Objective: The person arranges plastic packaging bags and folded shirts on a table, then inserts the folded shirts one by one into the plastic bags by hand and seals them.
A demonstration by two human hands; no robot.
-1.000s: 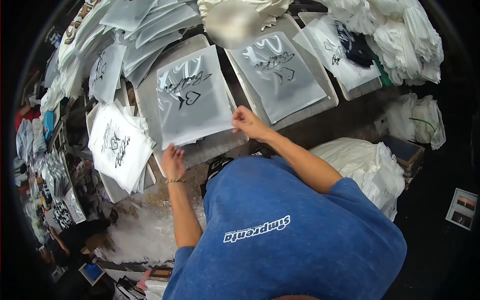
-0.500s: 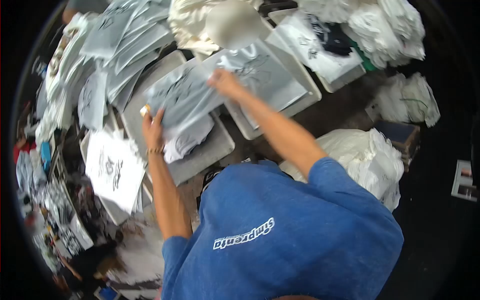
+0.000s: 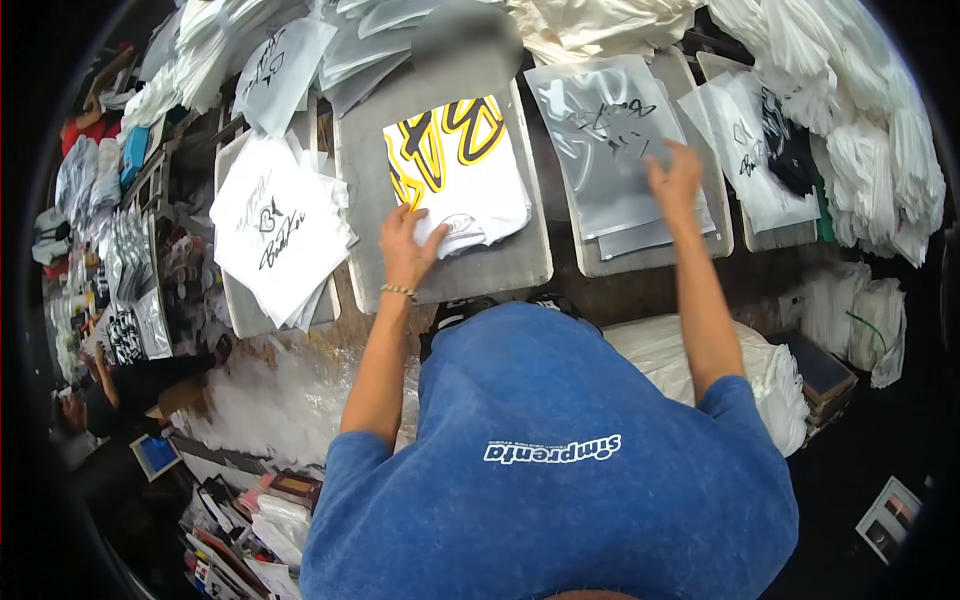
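Note:
A folded white T-shirt (image 3: 460, 185) with a bold yellow and black print lies on a grey board (image 3: 520, 270) in front of me. My left hand (image 3: 408, 248) is at its lower left edge, thumb and fingers apart, seemingly touching the fabric. To the right, translucent plastic bags (image 3: 590, 150) with black lettering lie stacked on a second grey board (image 3: 650, 262). My right hand (image 3: 678, 182) is over the right side of this stack with its fingers spread. Whether those fingertips touch the top bag, I cannot tell.
White printed bags (image 3: 270, 235) form a fanned stack on the left board. A bag with a dark folded garment (image 3: 790, 150) lies at the right. Translucent bags (image 3: 370, 50) and cream cloth (image 3: 600, 30) fill the back. A white bundle (image 3: 730, 370) sits beside my right side.
The plastic bag held in both hands over the left board is no longer there, and the shirt's print shows. My right hand has moved right to the bag stack. The view has turned.

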